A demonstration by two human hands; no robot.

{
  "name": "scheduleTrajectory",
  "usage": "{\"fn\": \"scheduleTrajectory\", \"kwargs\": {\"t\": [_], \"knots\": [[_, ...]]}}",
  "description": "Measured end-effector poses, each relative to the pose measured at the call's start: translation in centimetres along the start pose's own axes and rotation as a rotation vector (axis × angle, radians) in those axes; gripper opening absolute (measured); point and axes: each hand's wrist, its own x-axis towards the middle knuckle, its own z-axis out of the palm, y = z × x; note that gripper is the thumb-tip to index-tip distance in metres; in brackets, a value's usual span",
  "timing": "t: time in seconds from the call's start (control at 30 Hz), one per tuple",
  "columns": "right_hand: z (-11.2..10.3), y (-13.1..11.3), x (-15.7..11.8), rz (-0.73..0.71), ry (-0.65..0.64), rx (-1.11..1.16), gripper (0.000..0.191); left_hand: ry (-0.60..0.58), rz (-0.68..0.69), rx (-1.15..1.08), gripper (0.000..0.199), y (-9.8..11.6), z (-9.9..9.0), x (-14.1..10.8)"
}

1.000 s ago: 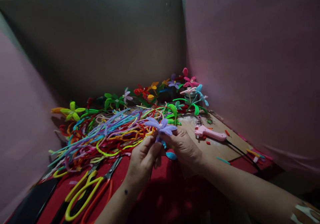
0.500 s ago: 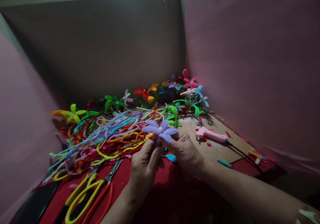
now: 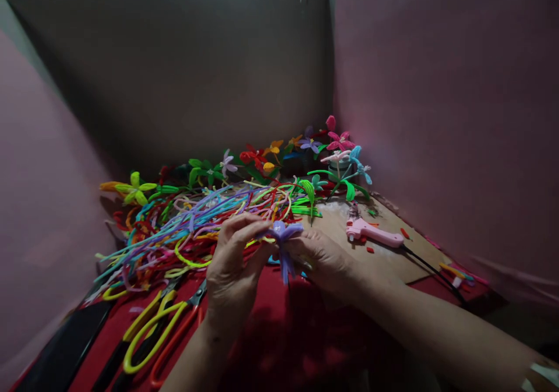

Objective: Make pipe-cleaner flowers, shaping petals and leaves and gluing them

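A purple pipe-cleaner flower [image 3: 283, 232] is held between my two hands, seen from the side with its stem ends hanging down. My left hand [image 3: 236, 264] pinches a petal on the left side, its fingers curled over the top. On the right, my right hand [image 3: 321, 258] grips the flower just below its petals; its fingertips are partly hidden. Small pale stamens show at the flower's middle. Behind the hands lies a large heap of coloured pipe cleaners [image 3: 205, 211]. A bit of blue shows beneath the flower, mostly covered.
A pink glue gun [image 3: 375, 233] lies on a brown board [image 3: 393, 267] at right, its black cord trailing off. Yellow-handled scissors [image 3: 152, 334] and red-handled pliers or cutters [image 3: 174, 345] lie at left near a black flat object [image 3: 65, 345]. Finished flowers [image 3: 340, 141] stand along the back.
The flower has been tipped so its stem ends show below. My left hand has moved from under the flower up to its left petal. The view has shifted slightly.
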Motion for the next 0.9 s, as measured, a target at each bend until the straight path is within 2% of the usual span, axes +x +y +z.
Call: {"fn": "scheduleTrajectory", "kwargs": {"t": [0.07, 0.13, 0.37, 0.6, 0.77, 0.83, 0.9], "knots": [[0.1, 0.1, 0.0, -0.014, 0.009, 0.01, 0.005, -0.013, 0.14, 0.052, 0.013, 0.0, -0.2, -0.1], [0.1, 0.1, 0.0, -0.036, 0.019, 0.019, 0.006, -0.025, 0.251, 0.079, 0.013, -0.2, -0.5, -0.2], [0.1, -0.1, 0.0, -0.091, 0.045, -0.023, 0.013, -0.075, 0.399, 0.131, 0.023, -1.0, -0.6, -0.3], [0.4, -0.7, -0.3, -0.194, 0.041, -0.077, 0.013, -0.053, 0.454, 0.256, 0.025, -1.1, -0.9, -0.1], [0.5, -0.9, -0.7, -0.254, 0.039, -0.12, 0.011, -0.053, 0.48, 0.261, 0.029, -1.0, -0.7, -0.3], [0.5, -0.8, -0.8, -0.265, 0.037, -0.125, 0.011, -0.046, 0.435, 0.21, 0.03, -1.0, -0.5, -0.6], [0.6, -0.8, -0.8, -0.275, 0.055, -0.132, 0.012, -0.004, 0.3, 0.097, 0.032, -1.1, -0.4, -0.7]]}}
